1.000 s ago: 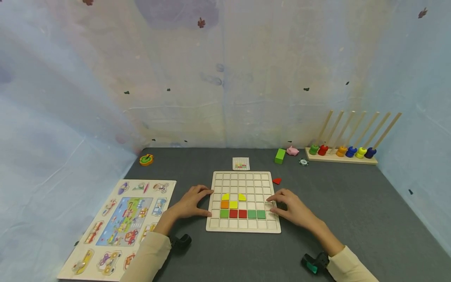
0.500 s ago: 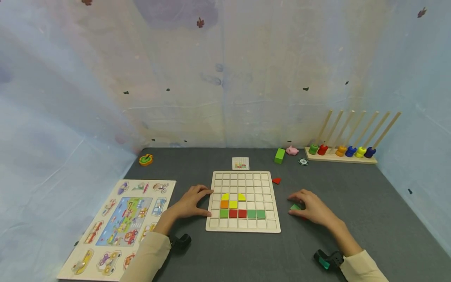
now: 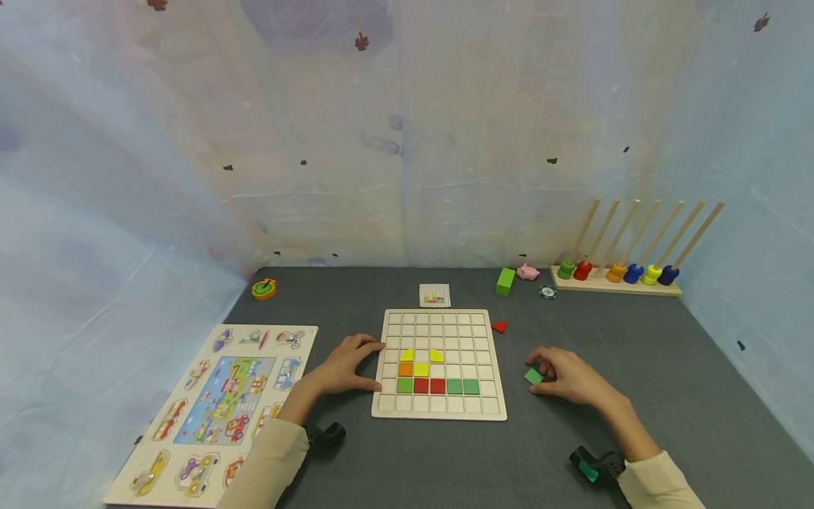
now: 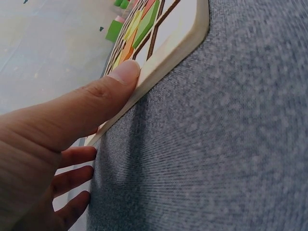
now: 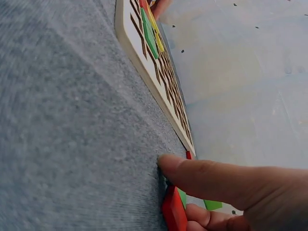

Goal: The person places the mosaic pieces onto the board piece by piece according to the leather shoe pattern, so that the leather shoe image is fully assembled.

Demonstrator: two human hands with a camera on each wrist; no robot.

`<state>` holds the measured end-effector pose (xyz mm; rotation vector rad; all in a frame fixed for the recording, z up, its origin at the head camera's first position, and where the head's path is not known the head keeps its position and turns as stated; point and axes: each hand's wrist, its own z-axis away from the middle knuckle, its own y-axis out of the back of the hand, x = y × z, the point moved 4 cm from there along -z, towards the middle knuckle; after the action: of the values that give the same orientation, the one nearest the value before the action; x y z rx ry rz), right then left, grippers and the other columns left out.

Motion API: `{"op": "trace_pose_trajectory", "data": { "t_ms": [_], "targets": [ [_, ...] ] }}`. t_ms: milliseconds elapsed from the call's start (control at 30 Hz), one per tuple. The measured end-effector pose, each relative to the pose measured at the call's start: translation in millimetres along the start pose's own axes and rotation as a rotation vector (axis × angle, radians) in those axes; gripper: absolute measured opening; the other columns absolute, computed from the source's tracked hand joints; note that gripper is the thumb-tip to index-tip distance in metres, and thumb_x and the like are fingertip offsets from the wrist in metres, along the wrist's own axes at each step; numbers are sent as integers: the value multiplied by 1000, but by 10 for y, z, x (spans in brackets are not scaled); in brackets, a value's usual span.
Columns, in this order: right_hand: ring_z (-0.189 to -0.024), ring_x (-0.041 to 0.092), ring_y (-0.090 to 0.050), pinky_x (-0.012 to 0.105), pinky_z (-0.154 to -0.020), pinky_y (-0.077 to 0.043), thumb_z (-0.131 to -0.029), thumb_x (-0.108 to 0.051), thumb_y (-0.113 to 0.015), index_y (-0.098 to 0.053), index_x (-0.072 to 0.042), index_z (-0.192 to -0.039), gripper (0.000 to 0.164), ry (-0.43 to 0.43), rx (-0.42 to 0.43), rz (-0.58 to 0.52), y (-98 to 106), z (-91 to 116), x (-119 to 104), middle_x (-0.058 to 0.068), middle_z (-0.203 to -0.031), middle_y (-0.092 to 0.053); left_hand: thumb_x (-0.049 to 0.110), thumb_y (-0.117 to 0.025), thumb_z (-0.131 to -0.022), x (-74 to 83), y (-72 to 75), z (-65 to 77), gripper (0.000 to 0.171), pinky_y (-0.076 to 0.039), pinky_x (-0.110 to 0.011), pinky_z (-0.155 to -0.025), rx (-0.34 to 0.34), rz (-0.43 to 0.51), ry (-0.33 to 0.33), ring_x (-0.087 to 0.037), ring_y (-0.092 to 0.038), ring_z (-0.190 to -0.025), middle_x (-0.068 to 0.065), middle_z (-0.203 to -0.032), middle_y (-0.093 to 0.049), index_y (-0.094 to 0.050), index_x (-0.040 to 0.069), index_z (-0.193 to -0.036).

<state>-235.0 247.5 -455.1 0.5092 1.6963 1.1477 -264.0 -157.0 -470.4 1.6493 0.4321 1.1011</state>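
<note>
A wooden grid board point(image 3: 439, 408) lies in mid-table with green, red, orange and yellow tiles in some cells. At its left edge my left hand point(image 3: 346, 364) touches the rim with thumb and index finger spread apart. The thumb point(image 4: 103, 98) lies over the rim in the left wrist view. Right of the board my right hand point(image 3: 566, 375) is low over a loose green tile point(image 3: 533, 377) and a red tile point(image 5: 173, 211), which is mostly hidden by the hand in the head view. Thumb and bent fingers lie around these tiles; a firm hold is not visible.
A small pattern card point(image 3: 435, 295) lies behind the board, a red triangular tile point(image 3: 499, 326) by its right corner. A picture puzzle point(image 3: 299, 336) lies left. Along the back are a green block point(image 3: 505, 281), a pink pig point(image 3: 527, 272), a chip point(image 3: 547, 292) and a peg stand point(image 3: 610, 286).
My right hand has moved from the board's right edge rightward to the loose tiles, and its fingers have drawn in slightly. My left hand has stayed at the board's left edge.
</note>
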Motion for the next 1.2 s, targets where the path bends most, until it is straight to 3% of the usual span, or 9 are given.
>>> {"op": "trace_pose_trajectory", "data": {
  "t_ms": [367, 500, 800, 1000, 1200],
  "targets": [
    [-70, 9, -51, 24, -59, -43, -78, -15, -75, -64, -5, -97, 24, 39, 44, -31, -13, -63, -68, -2, -80, -57, 48, -75, -74, -10, -5, 1, 79, -32, -51, -99, 1, -5, 3, -29, -37, -120, -9, -133, -41, -45, 14, -139],
    [-76, 13, -54, 27, -65, -46, -79, -13, -74, -65, -7, -98, 22, 126, 74, -32, -91, -197, -256, -1, -88, -59, 49, -75, -73, -13, -2, -2, 79, -32, -50, -99, 1, -8, 6, -28, -37, -120, -8, -133, -41, -45, 15, -139],
    [-80, 14, -56, 27, -70, -47, -82, -15, -71, -65, -7, -105, 25, 325, 22, -104, -387, -579, -812, 0, -92, -61, 48, -76, -73, -10, 1, -6, 80, -32, -51, -99, 3, -9, -8, -29, -37, -120, -9, -132, -41, -46, 14, -139],
    [-80, 13, -57, 27, -71, -47, -79, -18, -75, -66, -9, -100, 24, 399, 107, -71, -592, -704, -1044, 0, -93, -63, 47, -75, -74, -8, -4, 0, 79, -31, -51, -100, 0, -8, -1, -29, -36, -122, -8, -133, -41, -45, 14, -139],
    [-85, 9, -55, 28, -74, -47, -80, -21, -75, -71, -16, -90, 12, 411, 144, 12, -714, -724, -1077, -4, -91, -62, 47, -75, -74, 0, 0, 12, 79, -31, -51, -99, 5, 0, -7, -30, -36, -122, -10, -134, -41, -46, 14, -139]
  ]
}}
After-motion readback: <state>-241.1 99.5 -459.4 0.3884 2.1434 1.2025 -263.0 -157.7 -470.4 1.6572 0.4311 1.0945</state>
